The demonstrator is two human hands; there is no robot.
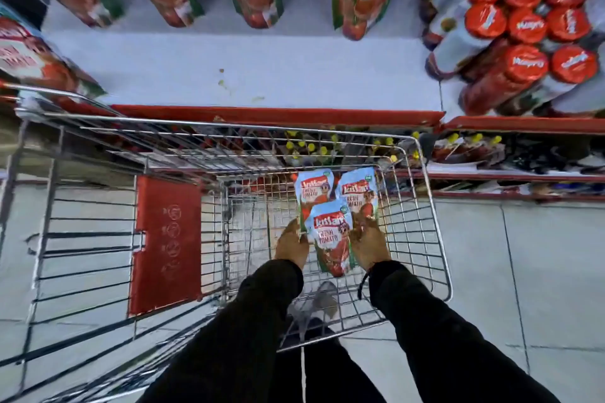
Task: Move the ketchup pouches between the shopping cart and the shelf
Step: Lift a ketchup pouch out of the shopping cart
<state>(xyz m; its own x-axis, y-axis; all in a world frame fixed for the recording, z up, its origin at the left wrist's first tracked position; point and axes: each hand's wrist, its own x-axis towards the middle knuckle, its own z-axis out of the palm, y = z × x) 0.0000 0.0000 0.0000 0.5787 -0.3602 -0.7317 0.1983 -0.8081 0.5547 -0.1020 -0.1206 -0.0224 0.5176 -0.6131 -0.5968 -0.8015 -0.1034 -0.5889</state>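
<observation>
Your hands are down in the shopping cart (422,193).
Left hand (291,244) and right hand (370,244) each grip pale-blue "Fresh Tomato" ketchup pouches (330,239).

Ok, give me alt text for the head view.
Both hands, left and right, reach into a wire cart holding three ketchup pouches. Ahead, a white shelf carries more pouches and red-capped bottles.
</observation>
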